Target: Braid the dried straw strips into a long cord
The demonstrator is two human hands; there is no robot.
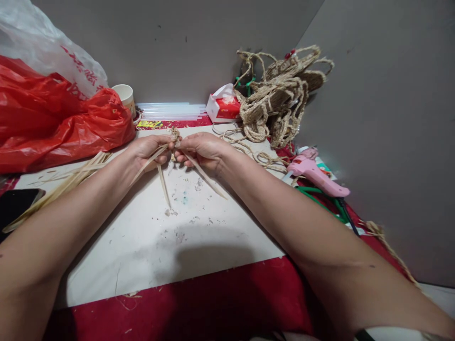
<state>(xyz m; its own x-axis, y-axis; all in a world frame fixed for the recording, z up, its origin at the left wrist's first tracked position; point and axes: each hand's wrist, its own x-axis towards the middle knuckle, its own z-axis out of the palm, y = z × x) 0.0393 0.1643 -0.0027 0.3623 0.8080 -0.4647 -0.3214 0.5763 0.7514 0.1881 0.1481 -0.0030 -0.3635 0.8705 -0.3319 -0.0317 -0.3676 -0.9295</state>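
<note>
Both hands meet over a white board [149,265], fingers pinched close together. My left hand [152,149] is closed on flat straw strips [164,187], some hanging below it and one running back along the wrist. My right hand [201,149] pinches the same work from the other side, and a loose strip [206,177] slants down to the right beneath it. Between the fingertips a small knotted or braided straw end [175,134] pokes up. Its exact form is partly hidden by the fingers.
Loose straw strips [76,177] and a black phone [19,203] lie left, below a red plastic bag [67,123]. A paper cup [124,97], clear glue sticks [170,111] and a tissue pack [223,106] stand behind. Braided straw cord [280,94] and a pink glue gun [316,175] are right.
</note>
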